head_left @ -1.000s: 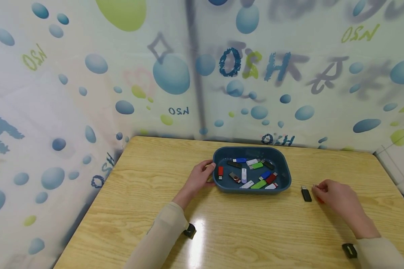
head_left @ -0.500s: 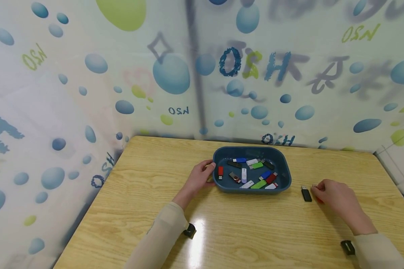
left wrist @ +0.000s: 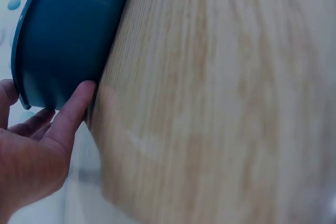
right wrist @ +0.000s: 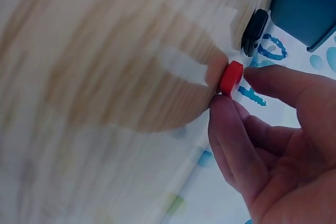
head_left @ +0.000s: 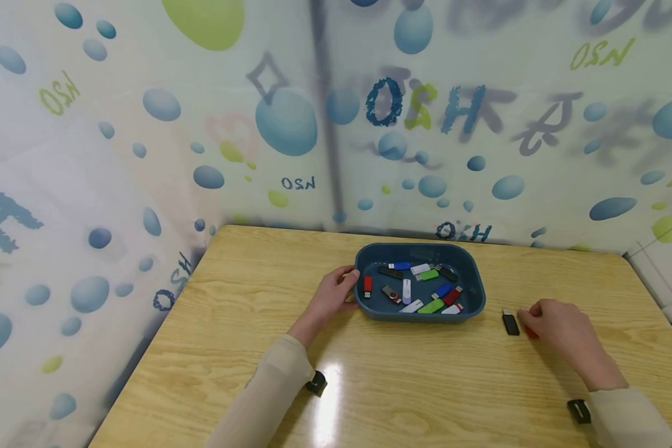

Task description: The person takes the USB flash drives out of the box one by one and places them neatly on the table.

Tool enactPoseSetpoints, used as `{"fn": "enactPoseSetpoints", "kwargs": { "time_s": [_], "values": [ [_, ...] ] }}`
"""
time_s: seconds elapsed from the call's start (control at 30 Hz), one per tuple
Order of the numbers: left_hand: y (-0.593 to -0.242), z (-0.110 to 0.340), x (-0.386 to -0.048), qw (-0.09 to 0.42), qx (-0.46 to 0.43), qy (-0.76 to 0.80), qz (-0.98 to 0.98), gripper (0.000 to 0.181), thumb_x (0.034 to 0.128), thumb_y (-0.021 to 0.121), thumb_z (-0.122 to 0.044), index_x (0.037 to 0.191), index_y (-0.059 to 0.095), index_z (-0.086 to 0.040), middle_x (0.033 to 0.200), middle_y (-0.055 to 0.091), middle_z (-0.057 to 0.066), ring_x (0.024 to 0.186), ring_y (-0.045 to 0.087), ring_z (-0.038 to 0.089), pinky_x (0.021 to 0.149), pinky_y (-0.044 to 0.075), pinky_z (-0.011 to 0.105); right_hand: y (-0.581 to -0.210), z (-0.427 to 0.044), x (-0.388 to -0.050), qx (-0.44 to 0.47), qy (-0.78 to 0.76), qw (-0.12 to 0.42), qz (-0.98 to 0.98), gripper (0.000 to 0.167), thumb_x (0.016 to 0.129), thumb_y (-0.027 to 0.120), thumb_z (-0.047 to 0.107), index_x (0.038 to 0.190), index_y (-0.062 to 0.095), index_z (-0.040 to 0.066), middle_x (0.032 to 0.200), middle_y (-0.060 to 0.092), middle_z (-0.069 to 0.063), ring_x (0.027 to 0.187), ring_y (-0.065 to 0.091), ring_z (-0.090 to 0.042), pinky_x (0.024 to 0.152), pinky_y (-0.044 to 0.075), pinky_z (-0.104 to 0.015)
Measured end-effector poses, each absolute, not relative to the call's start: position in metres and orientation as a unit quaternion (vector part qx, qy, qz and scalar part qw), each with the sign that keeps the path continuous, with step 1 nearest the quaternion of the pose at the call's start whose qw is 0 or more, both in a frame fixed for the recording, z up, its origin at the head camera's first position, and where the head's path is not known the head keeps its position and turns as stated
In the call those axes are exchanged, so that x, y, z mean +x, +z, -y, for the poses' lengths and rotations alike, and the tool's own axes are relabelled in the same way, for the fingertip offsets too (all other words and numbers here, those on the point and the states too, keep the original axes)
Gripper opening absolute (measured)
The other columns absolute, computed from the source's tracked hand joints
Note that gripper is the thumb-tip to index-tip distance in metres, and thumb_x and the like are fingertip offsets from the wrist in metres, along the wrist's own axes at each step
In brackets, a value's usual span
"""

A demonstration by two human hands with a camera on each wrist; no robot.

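Several USB sticks of different colours lie in a dark blue tray. At its left end my left hand grips it, thumb at the rim and fingers against the outer wall. Right of the tray, a black USB stick lies on the table; it also shows in the right wrist view. Just beside it, my right hand holds a red USB stick low at the tabletop between thumb and fingertips. In the head view the hand partly hides the red stick.
The wooden table has its back edge close to a patterned curtain. A dark wrist-worn device sits by the left sleeve, and another by the right sleeve.
Around the red stick, my right fingers have shifted slightly, and more of its red body shows. The tray, the black stick and my left hand keep their places.
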State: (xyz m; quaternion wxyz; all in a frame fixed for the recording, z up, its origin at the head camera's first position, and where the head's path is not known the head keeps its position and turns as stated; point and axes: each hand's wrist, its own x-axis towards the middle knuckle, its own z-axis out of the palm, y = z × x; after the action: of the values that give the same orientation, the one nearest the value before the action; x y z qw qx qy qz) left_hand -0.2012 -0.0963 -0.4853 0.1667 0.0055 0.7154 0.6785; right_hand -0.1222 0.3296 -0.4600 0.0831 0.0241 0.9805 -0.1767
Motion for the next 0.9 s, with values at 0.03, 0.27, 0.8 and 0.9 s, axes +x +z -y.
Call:
{"fn": "enactPoseSetpoints", "kwargs": {
  "time_s": [0.03,0.27,0.8,0.9],
  "values": [
    [-0.485,0.096,-0.201,0.167,0.005,0.679,-0.715,0.055,0.1095,0.053,-0.033,0.154,0.044,-0.001,0.148,0.054,0.022,0.130,0.058,0.034,0.083,0.064,0.044,-0.460,-0.330,-0.122,0.024,-0.176,0.082,-0.981,0.040,0.104,0.057,0.027,0.067,0.057,0.012,0.062,0.047,0.000,0.059,0.043,-0.019,0.055,0.031,-0.031],
    [-0.483,0.096,-0.201,0.166,0.013,0.679,-0.715,0.055,0.1100,0.052,-0.032,0.155,0.044,0.000,0.149,0.052,0.022,0.132,0.057,0.035,0.084,0.063,0.045,-0.458,-0.331,-0.122,0.033,-0.171,0.097,-0.980,0.042,0.105,0.053,0.030,0.068,0.058,0.012,0.061,0.046,0.000,0.059,0.043,-0.020,0.055,0.031,-0.031],
    [-0.484,0.097,-0.200,0.169,0.015,0.679,-0.714,0.056,0.1099,0.053,-0.033,0.155,0.043,0.000,0.149,0.052,0.023,0.132,0.057,0.036,0.085,0.063,0.046,-0.445,-0.319,-0.125,0.019,-0.200,-0.016,-0.979,0.043,0.105,0.056,0.026,0.111,0.066,-0.015,0.077,0.070,-0.009,0.065,0.060,-0.023,0.053,0.050,-0.038],
    [-0.485,0.097,-0.200,0.170,0.015,0.678,-0.715,0.056,0.1100,0.052,-0.033,0.155,0.043,0.000,0.149,0.052,0.023,0.133,0.056,0.035,0.084,0.063,0.045,-0.438,-0.308,-0.125,0.002,-0.204,-0.045,-0.978,0.041,0.104,0.058,0.025,0.112,0.068,-0.014,0.084,0.072,-0.013,0.069,0.063,-0.026,0.058,0.054,-0.045]
  ]
}}
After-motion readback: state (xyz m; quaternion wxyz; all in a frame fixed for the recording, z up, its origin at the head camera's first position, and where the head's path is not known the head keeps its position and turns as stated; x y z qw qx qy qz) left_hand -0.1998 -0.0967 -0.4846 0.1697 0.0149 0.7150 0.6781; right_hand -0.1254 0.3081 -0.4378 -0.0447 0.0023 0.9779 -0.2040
